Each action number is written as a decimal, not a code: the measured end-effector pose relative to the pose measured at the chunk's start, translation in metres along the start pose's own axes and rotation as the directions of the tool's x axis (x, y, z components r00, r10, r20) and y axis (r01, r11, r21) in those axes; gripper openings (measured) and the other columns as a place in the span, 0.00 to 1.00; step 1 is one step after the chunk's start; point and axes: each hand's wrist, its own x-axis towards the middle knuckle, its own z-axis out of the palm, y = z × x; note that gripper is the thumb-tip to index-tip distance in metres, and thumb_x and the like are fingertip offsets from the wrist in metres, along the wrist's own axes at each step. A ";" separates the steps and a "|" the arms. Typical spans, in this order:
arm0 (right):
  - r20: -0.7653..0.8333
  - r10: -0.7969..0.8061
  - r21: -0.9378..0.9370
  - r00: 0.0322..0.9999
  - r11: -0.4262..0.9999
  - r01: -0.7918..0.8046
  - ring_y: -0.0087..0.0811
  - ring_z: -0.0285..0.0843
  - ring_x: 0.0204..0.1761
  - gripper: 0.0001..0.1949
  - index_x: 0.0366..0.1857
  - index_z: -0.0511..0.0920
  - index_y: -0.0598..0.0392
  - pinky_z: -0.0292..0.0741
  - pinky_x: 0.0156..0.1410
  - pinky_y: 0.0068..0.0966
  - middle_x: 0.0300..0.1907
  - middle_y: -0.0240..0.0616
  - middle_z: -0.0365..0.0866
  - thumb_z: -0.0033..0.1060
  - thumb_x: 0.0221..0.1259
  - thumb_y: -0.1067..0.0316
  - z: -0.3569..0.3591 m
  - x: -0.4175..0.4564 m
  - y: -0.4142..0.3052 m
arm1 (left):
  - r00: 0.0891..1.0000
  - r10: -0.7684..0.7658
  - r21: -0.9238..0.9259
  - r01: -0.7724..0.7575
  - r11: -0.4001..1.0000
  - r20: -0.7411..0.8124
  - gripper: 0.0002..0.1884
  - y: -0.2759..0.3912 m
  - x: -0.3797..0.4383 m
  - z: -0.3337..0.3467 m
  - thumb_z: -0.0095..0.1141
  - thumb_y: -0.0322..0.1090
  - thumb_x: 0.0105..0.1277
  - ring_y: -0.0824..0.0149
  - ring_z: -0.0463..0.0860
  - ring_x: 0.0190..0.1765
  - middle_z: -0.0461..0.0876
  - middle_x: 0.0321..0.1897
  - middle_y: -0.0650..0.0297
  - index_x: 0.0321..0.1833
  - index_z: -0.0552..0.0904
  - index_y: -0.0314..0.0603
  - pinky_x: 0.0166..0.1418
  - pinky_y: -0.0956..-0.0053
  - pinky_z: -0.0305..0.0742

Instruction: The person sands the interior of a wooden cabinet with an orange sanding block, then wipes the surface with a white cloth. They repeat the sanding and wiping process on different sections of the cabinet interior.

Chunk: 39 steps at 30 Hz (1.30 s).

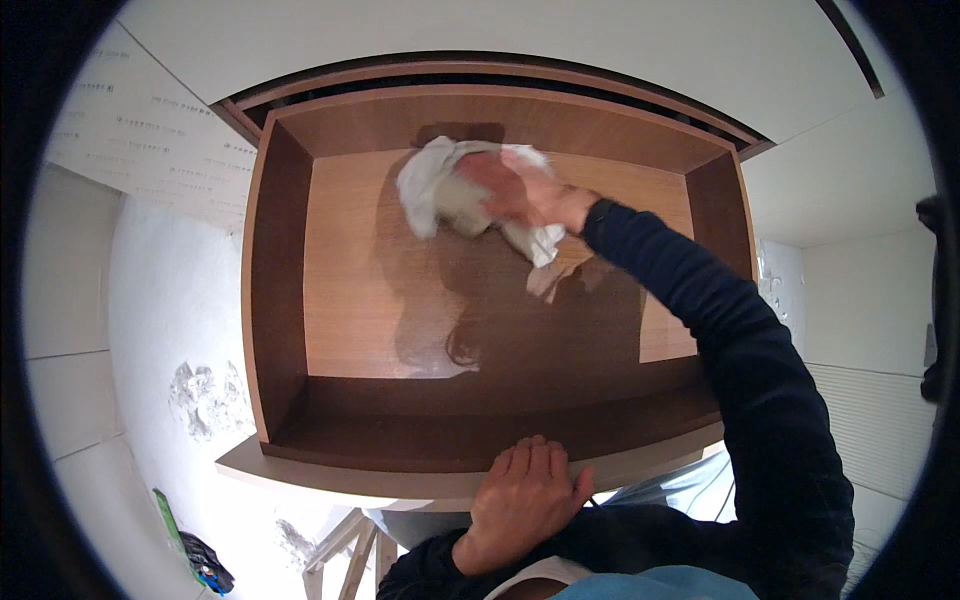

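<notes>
A pulled-out wooden drawer [375, 300] lies before me, its inside covered partly by my shadow. Toward its back, my right hand [517, 184] holds a crumpled white cloth [431, 180] against or just over the drawer bottom; motion blurs both hand and cloth. The fingers are partly wrapped in the fabric. My left hand [525, 480] rests on the top edge of the light-coloured drawer front [360, 484], fingers over the rim and thumb to the right.
White cabinet panels [525, 26] surround the drawer opening. At lower left are wooden legs [352, 562] of a stand and a black bag [202, 559] beside a green strip on the floor. Ribbed white panelling [862, 420] is at right.
</notes>
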 end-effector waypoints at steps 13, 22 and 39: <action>-0.039 0.990 0.963 0.136 0.001 0.268 0.47 0.85 0.58 0.21 0.59 0.78 0.60 0.82 0.64 0.43 0.56 0.48 0.85 0.44 0.83 0.52 -0.080 -0.152 0.054 | 0.999 0.043 0.024 -0.043 0.999 -0.019 0.28 -0.002 -0.004 0.001 0.58 0.56 0.73 0.54 0.92 0.45 0.90 0.41 0.45 0.41 0.87 0.29 0.49 0.64 0.86; 0.308 0.932 0.932 0.190 -0.336 0.137 0.41 0.83 0.53 0.16 0.58 0.73 0.58 0.84 0.56 0.48 0.53 0.45 0.81 0.40 0.85 0.56 -0.042 -0.031 0.004 | 0.997 0.066 0.032 -0.064 0.997 -0.043 0.27 -0.001 0.004 0.007 0.59 0.55 0.71 0.54 0.91 0.43 0.90 0.40 0.48 0.41 0.87 0.30 0.49 0.63 0.86; -0.366 0.381 -0.435 0.849 0.737 -0.518 0.53 0.71 0.68 0.23 0.71 0.72 0.61 0.70 0.76 0.42 0.71 0.49 0.74 0.50 0.73 0.76 -0.150 -0.260 0.040 | 0.996 -0.077 0.092 0.073 0.993 0.042 0.32 0.010 -0.006 0.011 0.46 0.59 0.76 0.51 0.85 0.60 0.87 0.56 0.50 0.56 0.84 0.32 0.68 0.61 0.78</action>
